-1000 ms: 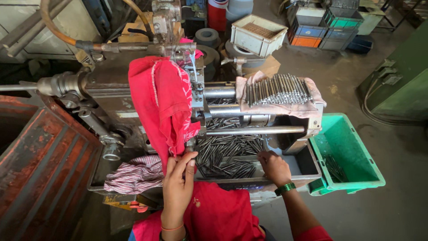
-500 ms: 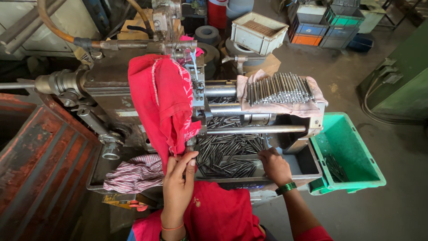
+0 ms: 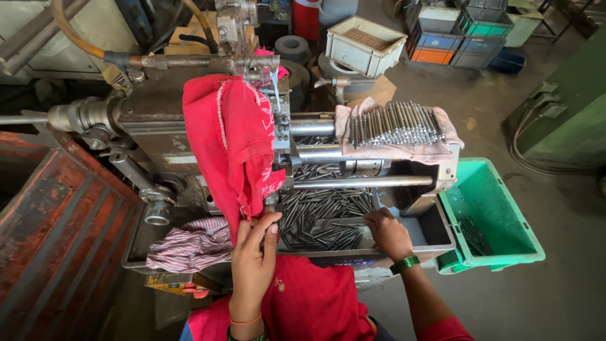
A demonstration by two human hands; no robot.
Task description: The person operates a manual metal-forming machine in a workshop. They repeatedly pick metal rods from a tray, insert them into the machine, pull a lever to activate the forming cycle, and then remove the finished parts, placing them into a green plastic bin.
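Observation:
My left hand (image 3: pixel 254 247) pinches the lower edge of a red cloth (image 3: pixel 230 142) that hangs over the machine (image 3: pixel 158 120). My right hand (image 3: pixel 386 232) reaches into the grey metal tray (image 3: pixel 435 230) and closes around dark metal rods (image 3: pixel 319 211) piled there; whether it grips one is hard to tell. A row of shiny rods (image 3: pixel 394 123) lies on a pink cloth (image 3: pixel 404 151) on top of the machine, to the right.
A green plastic bin (image 3: pixel 489 215) with a few rods stands at the right of the tray. A striped cloth (image 3: pixel 189 243) lies at the left. A rusty red metal frame (image 3: pixel 57 240) is far left. Crates (image 3: pixel 366 44) sit behind on the floor.
My right hand has shifted slightly left, deeper into the rod pile. My left hand stays on the red cloth.

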